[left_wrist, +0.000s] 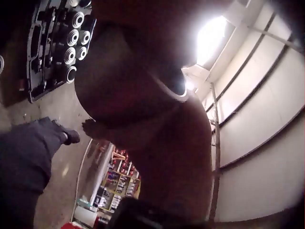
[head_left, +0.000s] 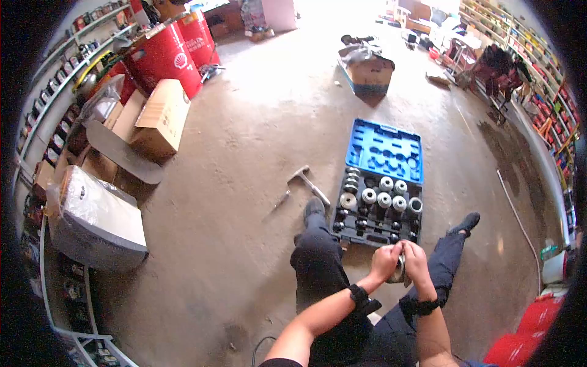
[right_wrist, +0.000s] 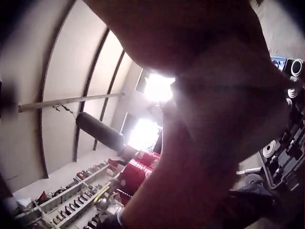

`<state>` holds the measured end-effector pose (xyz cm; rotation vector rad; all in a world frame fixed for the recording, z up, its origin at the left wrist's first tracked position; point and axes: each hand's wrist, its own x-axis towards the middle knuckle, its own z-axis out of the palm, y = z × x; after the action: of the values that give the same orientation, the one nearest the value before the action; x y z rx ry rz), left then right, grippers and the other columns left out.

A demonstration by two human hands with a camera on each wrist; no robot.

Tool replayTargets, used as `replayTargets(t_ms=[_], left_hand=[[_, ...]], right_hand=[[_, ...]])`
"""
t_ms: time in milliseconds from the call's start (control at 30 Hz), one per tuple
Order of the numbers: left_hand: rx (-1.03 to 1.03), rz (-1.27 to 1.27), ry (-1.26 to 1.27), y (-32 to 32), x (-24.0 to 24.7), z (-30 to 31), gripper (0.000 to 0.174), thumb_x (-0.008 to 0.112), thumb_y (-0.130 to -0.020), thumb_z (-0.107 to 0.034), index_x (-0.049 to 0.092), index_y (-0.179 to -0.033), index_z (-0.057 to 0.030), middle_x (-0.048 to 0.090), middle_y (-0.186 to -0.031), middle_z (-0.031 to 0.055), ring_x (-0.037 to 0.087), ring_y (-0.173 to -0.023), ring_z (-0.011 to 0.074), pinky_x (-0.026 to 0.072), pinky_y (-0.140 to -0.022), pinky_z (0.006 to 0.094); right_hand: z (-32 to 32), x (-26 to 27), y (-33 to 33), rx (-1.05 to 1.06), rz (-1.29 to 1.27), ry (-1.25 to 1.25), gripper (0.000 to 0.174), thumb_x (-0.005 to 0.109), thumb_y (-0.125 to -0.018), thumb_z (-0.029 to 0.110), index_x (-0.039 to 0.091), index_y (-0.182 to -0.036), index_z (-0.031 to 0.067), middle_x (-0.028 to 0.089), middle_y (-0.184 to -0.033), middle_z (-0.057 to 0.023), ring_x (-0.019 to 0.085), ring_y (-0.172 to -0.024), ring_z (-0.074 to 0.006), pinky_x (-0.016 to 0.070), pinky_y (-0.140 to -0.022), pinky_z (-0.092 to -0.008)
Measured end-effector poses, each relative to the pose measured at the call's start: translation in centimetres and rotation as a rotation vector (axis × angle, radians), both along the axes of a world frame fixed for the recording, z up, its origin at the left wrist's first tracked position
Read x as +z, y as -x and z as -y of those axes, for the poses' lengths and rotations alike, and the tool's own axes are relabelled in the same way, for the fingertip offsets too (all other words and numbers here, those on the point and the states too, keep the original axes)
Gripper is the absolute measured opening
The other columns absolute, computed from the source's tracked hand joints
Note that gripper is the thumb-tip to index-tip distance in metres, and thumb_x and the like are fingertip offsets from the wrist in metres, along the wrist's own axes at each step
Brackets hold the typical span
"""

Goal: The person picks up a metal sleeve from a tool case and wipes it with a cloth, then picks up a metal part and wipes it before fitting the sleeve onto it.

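Note:
Between the person's knees, a round metal sleeve (head_left: 398, 269) is held in both hands, partly covered by the fingers. The left hand (head_left: 384, 262) grips it from the left and the right hand (head_left: 416, 263) from the right, their fingertips meeting at its top. Just beyond them lies an opened tool case (head_left: 376, 231), its black tray filled with several metal sleeves (head_left: 384, 200) and dark fittings. Its blue lid (head_left: 385, 147) is folded back on the floor. Both wrist views are dark, with the hands filling much of each.
On the floor left of the case lie a T-handled tool (head_left: 310, 181) and a small metal rod (head_left: 282, 199). Cardboard boxes (head_left: 162, 119) and red drums (head_left: 160, 58) stand at the left. Another box (head_left: 370, 73) sits beyond the case. Shelves line both sides.

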<state>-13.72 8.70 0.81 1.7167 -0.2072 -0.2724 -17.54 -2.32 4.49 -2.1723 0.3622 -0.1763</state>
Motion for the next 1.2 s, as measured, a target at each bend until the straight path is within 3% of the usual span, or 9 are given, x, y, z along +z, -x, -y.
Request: replayTargets(t_ms=[100, 367, 500, 567, 633, 700, 767, 1033, 1200], left_hand=[[0.051, 0.037, -0.081, -0.6, 1.0, -0.3, 0.04, 0.051, -0.09, -0.041, 0.062, -0.085, -0.0024, 0.065, -0.076, 0.0211, 0.063, -0.075, 0.041, 0.0488, -0.064, 0.0486], [-0.198, 0.073, -0.453, -0.4, 3.0, -0.5, 0.047, 0.05, -0.09, -0.046, 0.045, -0.107, -0.0025, 0.065, -0.081, 0.0266, 0.064, -0.077, 0.0432, 0.0504, -0.066, 0.0536], [0.007, -0.102, 0.18, -0.3, -1.4, 1.8, 0.043, 0.048, -0.093, -0.042, 0.055, -0.102, -0.0008, 0.065, -0.088, 0.0233, 0.064, -0.083, 0.0395, 0.0493, -0.073, 0.0456], [0.057, -0.155, 0.277, -0.3, -4.3, 3.3, 0.045, 0.046, -0.094, -0.043, 0.06, -0.097, -0.0002, 0.065, -0.085, 0.02, 0.064, -0.082, 0.0325, 0.0486, -0.076, 0.0405], [-0.111, -0.967, 0.841, -0.1, -5.4, 4.2, 0.051, 0.042, -0.094, -0.047, 0.062, -0.098, 0.0001, 0.065, -0.084, 0.0161, 0.063, -0.082, 0.0264, 0.0476, -0.075, 0.0374], [-0.018, -0.95, 0.779, -0.2, -3.0, 3.0, 0.056, 0.038, -0.095, -0.048, 0.064, -0.095, 0.0015, 0.066, -0.082, 0.0134, 0.063, -0.079, 0.0239, 0.047, -0.071, 0.037], [0.185, -0.437, 0.249, -0.6, -3.6, 2.6, 0.059, 0.037, -0.095, -0.048, 0.064, -0.087, 0.0038, 0.066, -0.077, 0.0143, 0.063, -0.074, 0.0249, 0.0469, -0.069, 0.039], [0.07, 0.181, 0.237, -1.3, -1.4, -0.5, 0.05, 0.039, -0.098, -0.038, 0.065, -0.082, 0.0023, 0.062, -0.068, 0.0145, 0.06, -0.065, 0.0159, 0.0464, -0.061, 0.0346], [-0.065, 0.016, 0.547, -0.9, 1.7, -0.8, 0.055, 0.036, -0.099, -0.038, 0.068, -0.092, 0.0055, 0.067, -0.078, 0.0081, 0.06, -0.076, 0.0142, 0.0466, -0.071, 0.0304]], right_hand=[[-1.2, 0.7, 0.7, -0.084, 0.017, 0.026, 0.03, 0.043, -0.097, 0.022, 0.061, -0.105, -0.0011, 0.063, -0.103, -0.0184, 0.06, -0.098, -0.0324, 0.0452, -0.086, -0.0385], [0.2, -6.3, 3.6, -0.407, 0.044, -0.614, 0.027, 0.043, -0.098, 0.022, 0.058, -0.091, 0.0007, 0.057, -0.083, -0.0049, 0.053, -0.077, -0.0142, 0.0434, -0.071, -0.0309], [1.9, -6.5, 3.1, -0.533, 0.22, -0.5, 0.025, 0.043, -0.097, 0.023, 0.057, -0.089, 0.0035, 0.056, -0.08, -0.0029, 0.055, -0.073, -0.0133, 0.0461, -0.065, -0.0277], [2.0, -5.4, 2.2, -0.637, 0.348, -0.772, 0.027, 0.042, -0.099, 0.024, 0.056, -0.089, 0.0033, 0.056, -0.08, -0.003, 0.055, -0.072, -0.0132, 0.0461, -0.066, -0.0288], [1.4, -3.2, 2.0, -0.555, 0.337, -0.736, 0.026, 0.042, -0.099, 0.027, 0.054, -0.096, 0.004, 0.053, -0.087, -0.0042, 0.053, -0.08, -0.014, 0.0432, -0.073, -0.0288], [-0.3, -1.6, 1.7, -0.51, 0.277, -0.301, 0.026, 0.039, -0.101, 0.025, 0.054, -0.097, 0.0043, 0.053, -0.091, -0.0027, 0.051, -0.083, -0.012, 0.0423, -0.076, -0.0278], [-2.6, -0.5, 1.8, -0.46, 0.242, -0.077, 0.027, 0.039, -0.101, 0.025, 0.052, -0.107, 0.0018, 0.052, -0.098, -0.0077, 0.05, -0.094, -0.0196, 0.0398, -0.087, -0.0318], [-0.5, -0.4, 0.9, -0.347, 0.158, -0.223, 0.032, 0.039, -0.099, 0.024, 0.06, -0.1, 0.0001, 0.061, -0.097, -0.0103, 0.056, -0.093, -0.0199, 0.043, -0.084, -0.0322], [2.7, 0.6, -0.4, -0.557, 0.261, -0.692, 0.035, 0.038, -0.101, 0.028, 0.06, -0.1, 0.0007, 0.063, -0.086, -0.0074, 0.059, -0.073, -0.0159, 0.048, -0.072, -0.029]])
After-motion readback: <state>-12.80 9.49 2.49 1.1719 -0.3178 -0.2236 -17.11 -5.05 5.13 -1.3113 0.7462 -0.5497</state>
